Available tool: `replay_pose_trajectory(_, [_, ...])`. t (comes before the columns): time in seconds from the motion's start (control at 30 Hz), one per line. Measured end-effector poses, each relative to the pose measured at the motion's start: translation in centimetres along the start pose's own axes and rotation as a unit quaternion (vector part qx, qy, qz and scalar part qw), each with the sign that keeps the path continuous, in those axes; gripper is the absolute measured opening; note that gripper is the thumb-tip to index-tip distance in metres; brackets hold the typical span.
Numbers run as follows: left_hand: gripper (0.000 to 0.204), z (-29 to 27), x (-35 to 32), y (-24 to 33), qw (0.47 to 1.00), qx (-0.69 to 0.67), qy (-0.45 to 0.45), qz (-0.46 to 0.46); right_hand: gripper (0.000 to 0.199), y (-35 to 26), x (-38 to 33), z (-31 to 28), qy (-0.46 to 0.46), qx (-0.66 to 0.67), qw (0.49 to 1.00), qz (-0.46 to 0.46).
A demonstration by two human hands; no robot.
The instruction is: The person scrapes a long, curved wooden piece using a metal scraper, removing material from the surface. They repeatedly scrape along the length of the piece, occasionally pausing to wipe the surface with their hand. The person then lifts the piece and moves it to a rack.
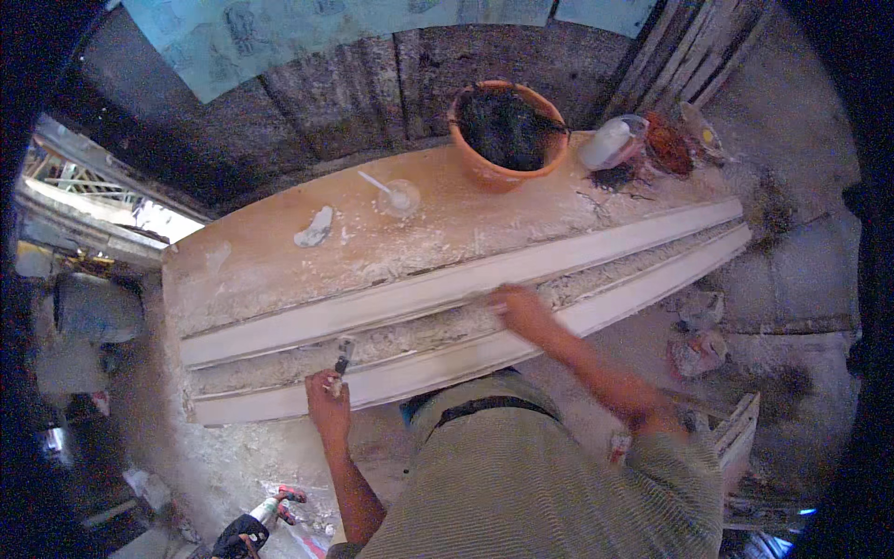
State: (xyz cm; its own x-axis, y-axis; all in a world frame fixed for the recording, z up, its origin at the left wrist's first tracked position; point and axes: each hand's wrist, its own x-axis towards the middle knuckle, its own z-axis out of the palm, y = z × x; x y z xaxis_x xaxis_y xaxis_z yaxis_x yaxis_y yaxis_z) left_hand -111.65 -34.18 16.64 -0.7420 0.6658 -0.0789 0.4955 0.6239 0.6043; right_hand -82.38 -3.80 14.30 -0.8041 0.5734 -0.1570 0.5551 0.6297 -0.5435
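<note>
Two long white moulded strips, the far strip [438, 289] and the near strip [447, 365], lie lengthwise on a wooden table. Between them runs a rough strip of crumbly pale residue [410, 335]. My left hand [328, 391] is closed around a small scraper [344, 356] at the near strip's left part. Its dark section and pale flat end point away over the residue. My right hand [521, 312] is over the strips right of the middle, smeared by motion. Its fingers and anything in them cannot be made out.
An orange basin [503, 177] with dark contents stands at the table's [270, 214] back. Beside it are a white bottle [610, 144] and a reddish heap [669, 147]. A white lump [315, 227] and a small dish [400, 197] with a stick lie further left. Another person [250, 533] is at lower left.
</note>
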Motion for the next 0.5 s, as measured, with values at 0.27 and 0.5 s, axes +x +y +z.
replay_pose_trajectory(0.27, [0.033, 5.0, 3.5, 3.9, 0.989, -0.145, -0.001, 0.033, 0.022, 23.8, -11.5, -15.3, 0.246, -0.221, 0.918, 0.221])
replay_pose_trajectory(0.5, [0.032, 12.5, 5.2, 14.3, 0.964, -0.191, -0.156, 0.103, 0.024, 9.0, -3.3, -0.5, 0.106, 0.142, 0.980, 0.094])
